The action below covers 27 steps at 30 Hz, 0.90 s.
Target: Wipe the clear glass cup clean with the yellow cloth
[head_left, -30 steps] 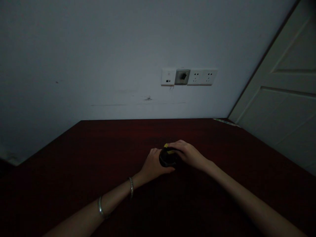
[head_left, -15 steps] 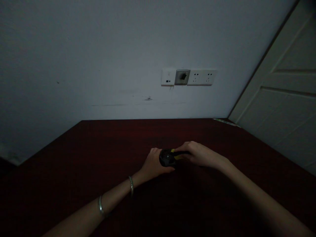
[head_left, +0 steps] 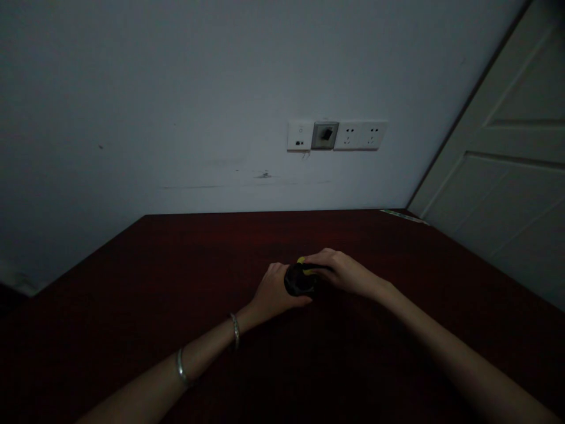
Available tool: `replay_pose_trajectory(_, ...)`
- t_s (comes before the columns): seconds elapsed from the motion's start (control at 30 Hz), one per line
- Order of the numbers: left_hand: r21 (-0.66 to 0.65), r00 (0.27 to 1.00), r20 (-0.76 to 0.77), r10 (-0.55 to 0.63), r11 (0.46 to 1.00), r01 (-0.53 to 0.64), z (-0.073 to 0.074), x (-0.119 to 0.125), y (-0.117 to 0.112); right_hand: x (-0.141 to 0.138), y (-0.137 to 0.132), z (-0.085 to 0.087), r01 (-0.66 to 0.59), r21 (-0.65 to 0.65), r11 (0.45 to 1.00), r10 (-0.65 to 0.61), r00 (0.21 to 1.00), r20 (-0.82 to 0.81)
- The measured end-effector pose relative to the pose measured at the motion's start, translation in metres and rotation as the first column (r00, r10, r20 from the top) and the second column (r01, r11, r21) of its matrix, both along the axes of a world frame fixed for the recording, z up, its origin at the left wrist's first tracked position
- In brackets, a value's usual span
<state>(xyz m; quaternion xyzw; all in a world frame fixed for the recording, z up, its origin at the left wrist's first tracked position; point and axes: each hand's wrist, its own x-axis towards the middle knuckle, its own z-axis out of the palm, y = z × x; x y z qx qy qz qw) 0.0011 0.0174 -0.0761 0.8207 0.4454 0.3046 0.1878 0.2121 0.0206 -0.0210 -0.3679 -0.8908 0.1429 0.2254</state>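
Observation:
A dark, round object [head_left: 296,285] with a glossy rim, like a small cup or pot, stands on the table. My left hand [head_left: 274,290] is wrapped around its left side, thumb along the near side. From the right, my right hand [head_left: 342,271] is closed on a yellow-and-black tool [head_left: 314,271], its kind unclear in the dim light. The tool's yellow tips lie over the far right part of the dark object's top. Whether they touch it or reach inside, I cannot tell.
The dark red table [head_left: 207,247] meets a pale wall [head_left: 198,88] at the back. Sockets and a switch plate [head_left: 324,135] are set in the wall. A white panelled door [head_left: 507,171] rises on the right. A thin strip [head_left: 402,215] lies at the back right corner.
My right hand has shifted left and slightly away from me, bringing the yellow tips over the dark object's far edge. My left hand and the dark object stay nearly in place.

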Motion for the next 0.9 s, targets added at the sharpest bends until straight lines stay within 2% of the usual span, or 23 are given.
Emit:
replay_pose_trajectory(0.13, 0.011, 1.000, -0.007, 0.010, 1.000, -0.010, 0.001, 0.000, -0.001, 0.002, -0.014, 0.006, 0.046, 0.034, 0.998, -0.049, 0.996, 0.073)
replay_pose_trajectory(0.3, 0.012, 0.999, -0.038, 0.011, 1.000, -0.011, 0.004, 0.001, -0.002, -0.002, -0.033, -0.002, 0.139, 0.114, 0.984, -0.152, 0.981, 0.119)
replay_pose_trajectory(0.4, 0.023, 0.999, -0.042, 0.011, 1.000, -0.010, 0.005, 0.001, -0.003, -0.002, -0.040, -0.007, 0.169, 0.152, 0.974, -0.181, 0.981, 0.070)
replay_pose_trajectory(0.57, 0.018, 0.999, -0.043, -0.002, 1.000, 0.003, 0.007, 0.001, -0.003, 0.003, -0.039, -0.017, 0.206, 0.156, 0.966, -0.204, 0.979, -0.031)
replay_pose_trajectory(0.9, 0.012, 0.999, -0.022, 0.031, 0.999, -0.031, 0.008, 0.002, -0.005, 0.000, -0.041, -0.022, 0.297, 0.284, 0.912, -0.315, 0.949, 0.020)
